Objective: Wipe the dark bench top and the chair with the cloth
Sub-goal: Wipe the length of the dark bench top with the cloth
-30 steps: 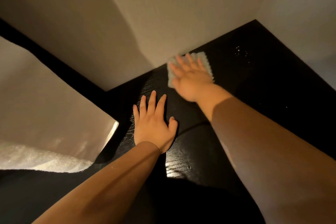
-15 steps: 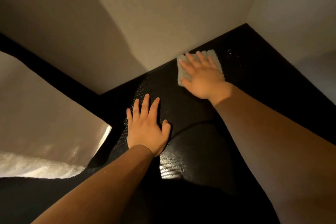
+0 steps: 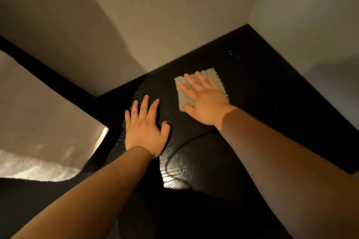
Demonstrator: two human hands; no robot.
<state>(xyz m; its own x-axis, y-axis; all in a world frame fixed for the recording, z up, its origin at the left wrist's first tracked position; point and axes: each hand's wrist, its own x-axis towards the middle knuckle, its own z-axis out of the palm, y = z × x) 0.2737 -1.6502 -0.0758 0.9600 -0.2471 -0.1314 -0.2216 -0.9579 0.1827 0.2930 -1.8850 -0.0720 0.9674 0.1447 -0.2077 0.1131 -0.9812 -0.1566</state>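
The dark bench top (image 3: 262,103) fills the middle and right of the view and runs into a wall corner. A small pale folded cloth (image 3: 213,77) lies flat on it, a little out from the back wall. My right hand (image 3: 204,101) presses down on the cloth with fingers spread, covering most of it. My left hand (image 3: 144,128) rests flat on the bare bench top to the left, fingers apart, holding nothing. No chair is in view.
Pale walls (image 3: 174,15) meet at a corner behind the bench. A few light specks (image 3: 234,55) lie on the bench top beyond the cloth. A pale fluffy fabric (image 3: 38,132) lies at the left. A light reflection (image 3: 174,180) shines near the front.
My right hand has slid the cloth away from the back wall, toward me and rightward. My left hand has stayed flat in about the same spot.
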